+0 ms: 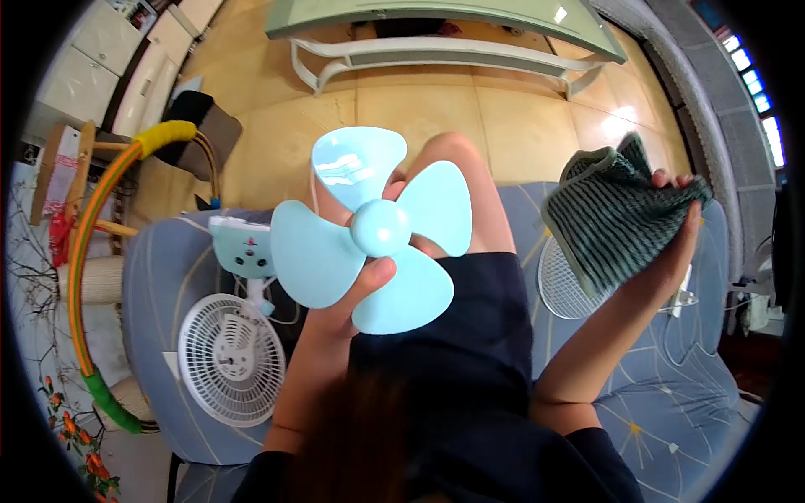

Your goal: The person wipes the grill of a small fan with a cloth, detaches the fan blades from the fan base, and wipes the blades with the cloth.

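Note:
A pale blue fan blade (381, 228) with several rounded vanes is held up over my lap. My left hand (369, 281) grips it from behind and below, its thumb showing between two vanes near the hub. Out to the right, my right hand (683, 189) is closed on one end of a dark green striped cloth (616, 222), which hangs bunched and apart from the blade. On the seat to my left lies the fan body with its white rear grille (232, 360) and light blue control base (241, 247). Partly hidden under the cloth is the white front grille (570, 281).
I sit on a blue-grey patterned sofa (637, 402). A green-topped table (453, 12) with a white lower frame stands ahead on the tiled floor. A taped hoop (81, 260) leans at the left, beside orange flowers (92, 461). White cabinets (105, 50) stand far left.

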Motion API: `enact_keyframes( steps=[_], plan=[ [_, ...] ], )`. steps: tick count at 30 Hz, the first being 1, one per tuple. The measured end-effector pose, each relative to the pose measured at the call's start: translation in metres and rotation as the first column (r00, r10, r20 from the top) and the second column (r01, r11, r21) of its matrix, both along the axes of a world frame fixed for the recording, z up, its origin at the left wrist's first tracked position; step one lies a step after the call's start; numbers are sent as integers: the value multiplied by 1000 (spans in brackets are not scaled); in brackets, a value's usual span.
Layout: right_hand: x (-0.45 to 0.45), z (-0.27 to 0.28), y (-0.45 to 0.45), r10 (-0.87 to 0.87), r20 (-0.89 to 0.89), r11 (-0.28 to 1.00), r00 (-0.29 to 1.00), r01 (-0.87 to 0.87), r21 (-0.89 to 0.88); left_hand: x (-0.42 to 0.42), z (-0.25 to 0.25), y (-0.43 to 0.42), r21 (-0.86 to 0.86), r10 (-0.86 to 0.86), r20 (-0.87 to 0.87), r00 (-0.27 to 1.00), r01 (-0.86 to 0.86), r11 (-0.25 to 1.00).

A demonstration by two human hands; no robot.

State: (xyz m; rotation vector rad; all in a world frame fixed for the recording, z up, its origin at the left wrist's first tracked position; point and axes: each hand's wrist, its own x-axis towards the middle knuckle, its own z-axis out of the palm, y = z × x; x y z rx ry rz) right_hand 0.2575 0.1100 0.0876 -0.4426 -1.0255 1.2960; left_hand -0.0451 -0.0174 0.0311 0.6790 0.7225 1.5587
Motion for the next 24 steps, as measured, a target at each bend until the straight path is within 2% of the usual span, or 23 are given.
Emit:
enact_keyframes(
  steps=[1, 2, 3, 6, 7, 9, 11, 12, 13, 15, 16, 17, 19, 22, 24],
  plan=[
    [-20, 7, 2, 43, -159, 999, 986, -46, -17, -1, 0, 3, 10, 47, 10, 999, -47, 999],
    [-44, 19, 4, 143, -227, 990, 963, -138, 37, -4, 3, 7, 24, 93, 15, 996, -93, 995],
    [-64, 28, 6, 243, -289, 969, 926, -222, 104, -11, 8, 12, 50, 25, 55, 998, -27, 998],
    [-101, 29, 17, 267, -391, 962, 881, -222, 157, -22, 35, 31, 119, 58, 68, 996, -66, 991],
    [-118, 36, 7, 131, -367, 991, 921, -135, 15, -26, 47, 35, 141, 72, 65, 995, -81, 987],
    [-142, 37, -9, 60, -326, 990, 944, -99, -104, -31, 61, 40, 163, 123, 35, 992, -127, 978],
    [-147, 31, -19, 88, -143, 980, 986, -111, -163, -28, 63, 36, 167, 196, -13, 980, -191, 967],
    [-149, 27, -22, 73, -67, 979, 995, -84, -186, -28, 58, 31, 216, 139, -11, 990, -134, 967],
    [-147, 25, -25, 129, -12, 981, 992, -130, -142, -26, 55, 27, 211, 137, -28, 990, -128, 969],
    [-151, 22, -27, 75, 145, 990, 987, -57, -130, -20, 48, 21, 184, 127, -55, 990, -115, 976],
    [-153, 25, -29, 81, 166, 992, 983, -65, -104, -16, 51, 18, 120, 130, -58, 990, -123, 985],
    [-155, 28, -30, 86, 188, 994, 978, -73, -78, -14, 53, 16, 135, 124, -64, 990, -114, 984],
    [-163, 21, -29, -23, 218, 1000, 976, 17, 26, -11, 56, 16, 178, 120, -74, 990, -106, 978],
    [-167, 11, -21, -189, 387, 957, 903, 80, 279, -7, 55, 17, 223, 117, -102, 988, -92, 970],
    [-168, 15, -25, -212, 413, 949, 886, 85, 304, -8, 51, 22, 243, 78, -186, 979, -32, 970]
  ],
)
